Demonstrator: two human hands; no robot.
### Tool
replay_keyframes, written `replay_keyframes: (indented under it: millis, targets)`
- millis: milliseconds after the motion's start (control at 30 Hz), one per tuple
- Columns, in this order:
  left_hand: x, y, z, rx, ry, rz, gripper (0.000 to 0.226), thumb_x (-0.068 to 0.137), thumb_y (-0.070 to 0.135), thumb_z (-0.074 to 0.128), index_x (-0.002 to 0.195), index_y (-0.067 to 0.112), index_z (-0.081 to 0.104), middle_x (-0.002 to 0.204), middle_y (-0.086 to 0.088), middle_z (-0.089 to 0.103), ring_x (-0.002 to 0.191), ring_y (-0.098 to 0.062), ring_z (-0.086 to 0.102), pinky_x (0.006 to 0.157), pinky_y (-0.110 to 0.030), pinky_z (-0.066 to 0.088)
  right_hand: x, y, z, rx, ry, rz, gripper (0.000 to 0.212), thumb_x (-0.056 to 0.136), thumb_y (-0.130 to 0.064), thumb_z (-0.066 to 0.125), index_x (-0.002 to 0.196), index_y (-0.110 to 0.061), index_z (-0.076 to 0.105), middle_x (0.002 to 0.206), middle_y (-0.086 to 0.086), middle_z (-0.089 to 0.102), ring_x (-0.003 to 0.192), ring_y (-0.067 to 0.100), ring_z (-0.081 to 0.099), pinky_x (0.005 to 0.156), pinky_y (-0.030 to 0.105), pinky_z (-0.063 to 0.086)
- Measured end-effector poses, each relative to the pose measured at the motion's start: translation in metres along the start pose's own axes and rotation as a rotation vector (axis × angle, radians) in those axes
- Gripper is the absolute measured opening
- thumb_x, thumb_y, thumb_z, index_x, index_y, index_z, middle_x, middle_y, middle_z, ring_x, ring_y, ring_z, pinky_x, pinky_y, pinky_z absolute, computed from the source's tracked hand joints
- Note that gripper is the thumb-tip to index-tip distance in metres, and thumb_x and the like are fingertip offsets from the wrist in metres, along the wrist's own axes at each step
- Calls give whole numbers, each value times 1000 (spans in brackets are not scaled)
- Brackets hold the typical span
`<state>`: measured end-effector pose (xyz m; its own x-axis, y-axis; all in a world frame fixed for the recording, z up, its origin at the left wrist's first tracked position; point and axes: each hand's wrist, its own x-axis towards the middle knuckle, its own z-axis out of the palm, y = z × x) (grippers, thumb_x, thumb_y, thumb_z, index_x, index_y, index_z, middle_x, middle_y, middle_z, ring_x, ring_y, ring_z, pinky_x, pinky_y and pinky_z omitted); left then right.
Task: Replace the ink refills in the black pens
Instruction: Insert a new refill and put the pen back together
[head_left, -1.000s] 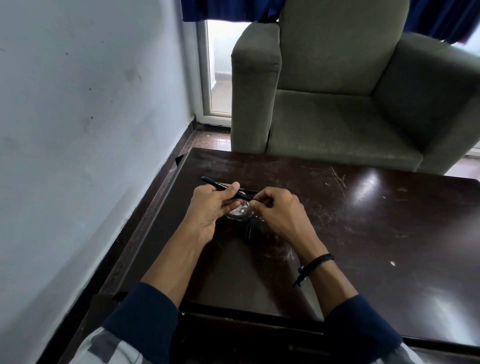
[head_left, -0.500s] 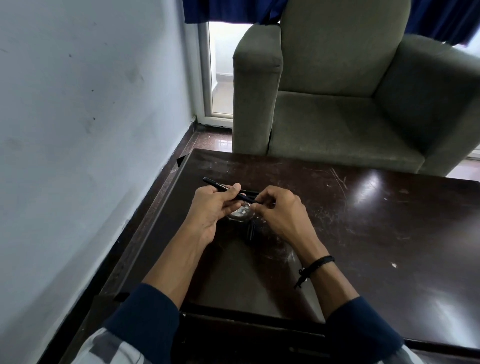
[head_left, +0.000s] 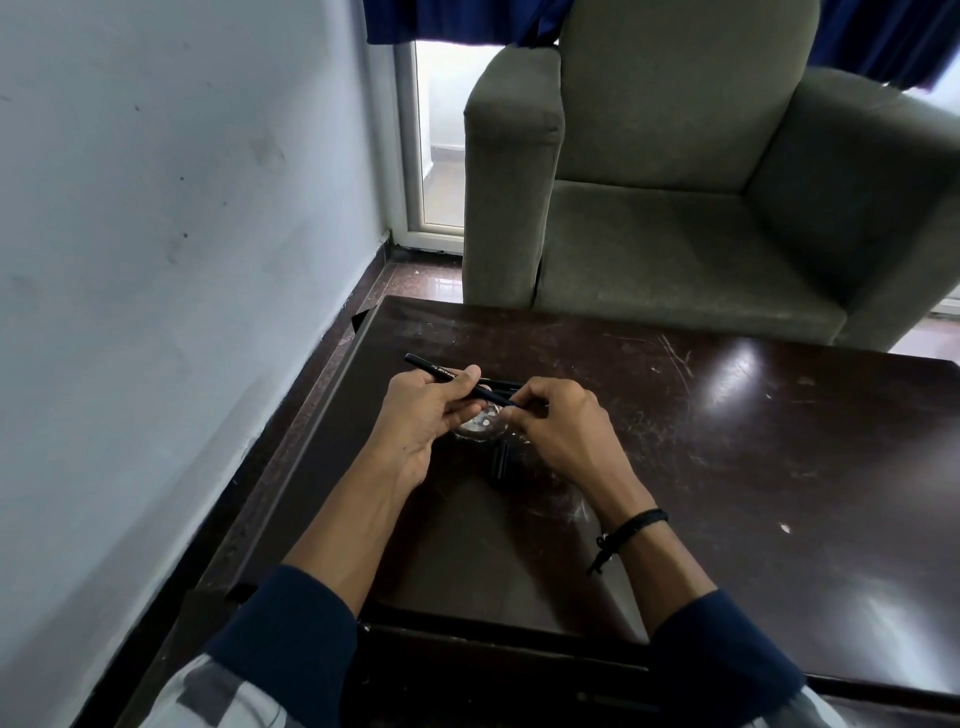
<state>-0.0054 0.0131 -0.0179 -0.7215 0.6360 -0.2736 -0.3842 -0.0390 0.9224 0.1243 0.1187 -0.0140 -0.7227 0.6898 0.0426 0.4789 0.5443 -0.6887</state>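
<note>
My left hand (head_left: 426, 410) grips a black pen (head_left: 434, 370) by its barrel, holding it slanted above the dark table (head_left: 727, 467); the back end sticks out to the upper left. My right hand (head_left: 556, 423) pinches the pen's front end with fingertips and thumb. Under the hands stands a small clear glass holder (head_left: 478, 427), partly hidden. More black pens or parts (head_left: 500, 460) lie just in front of it, and another dark pen (head_left: 501, 384) lies behind the hands.
A grey-green armchair (head_left: 701, 208) stands right behind the table's far edge. A pale wall (head_left: 156, 260) runs along the left side. The table top to the right is scratched and glossy. A black cord bracelet (head_left: 631, 525) circles my right wrist.
Both hands stay at the same spot on the pen; only small finger movements at the pen's front end. The view has shifted slightly.
</note>
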Motion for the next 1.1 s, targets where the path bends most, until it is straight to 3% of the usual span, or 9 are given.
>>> replay_keyframes:
  millis: [100, 233, 467, 633, 867, 1100]
  targets:
    - [0, 1, 0, 2, 4, 0, 13, 91, 10, 73, 94, -2, 70, 89, -15, 76, 81, -24, 75, 77, -29, 63, 0, 1, 0, 8, -20, 3, 13, 98, -38, 65, 97, -28, 74, 82, -9, 67, 75, 12, 64, 71, 38, 58]
    - [1, 2, -2, -8, 6, 4, 12, 90, 11, 74, 93, -1, 71, 89, -15, 76, 83, -25, 75, 76, -28, 63, -1, -1, 0, 20, 21, -25, 9, 94, -37, 71, 100, -31, 69, 81, -13, 63, 75, 5, 61, 61, 24, 45]
    - [0, 2, -1, 10, -4, 9, 11, 90, 11, 74, 90, 1, 70, 88, -16, 76, 80, -24, 74, 74, -27, 63, 0, -1, -1, 14, -9, 11, 12, 97, -37, 68, 94, -27, 72, 86, -9, 68, 81, 11, 64, 71, 33, 54]
    - [2, 3, -2, -3, 14, 7, 11, 89, 12, 75, 92, 2, 71, 88, -15, 76, 83, -25, 74, 76, -29, 62, -1, -3, 1, 34, 27, -24, 7, 96, -34, 69, 99, -29, 67, 80, -13, 62, 74, 4, 59, 60, 23, 42]
    - [0, 2, -1, 7, 7, 9, 13, 89, 12, 75, 92, 0, 71, 89, -15, 77, 84, -26, 74, 77, -29, 63, -1, -3, 0, 33, 16, 8, 11, 98, -36, 65, 92, -28, 68, 85, -8, 69, 79, 12, 66, 72, 38, 57]
    - [1, 1, -2, 12, 10, 19, 12, 90, 12, 75, 92, 0, 71, 91, -17, 77, 84, -27, 73, 79, -30, 63, -2, -4, 1, 37, 32, -11, 11, 97, -38, 66, 94, -29, 68, 85, -10, 68, 79, 7, 64, 69, 31, 55]
